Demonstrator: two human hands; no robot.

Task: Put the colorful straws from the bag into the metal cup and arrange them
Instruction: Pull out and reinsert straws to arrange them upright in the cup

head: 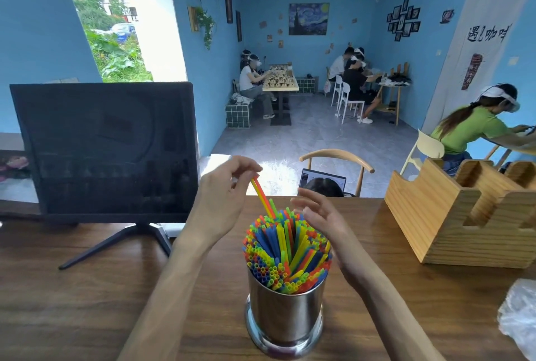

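A shiny metal cup (285,311) stands on the wooden table near the front edge, packed with a bundle of colorful straws (287,253). My left hand (223,198) is above and to the left of the cup and pinches the top of two raised straws (262,197), one red and one yellow, whose lower ends are among the bundle. My right hand (319,215) is beside the bundle's right side with relaxed, spread fingers, holding nothing. A crumpled clear plastic bag (519,317) lies at the table's right edge.
A dark monitor (107,152) on a stand sits at the left of the wooden table (87,288). A wooden slotted holder (464,215) stands at the right. Beyond the table are a chair (336,157) and several seated people.
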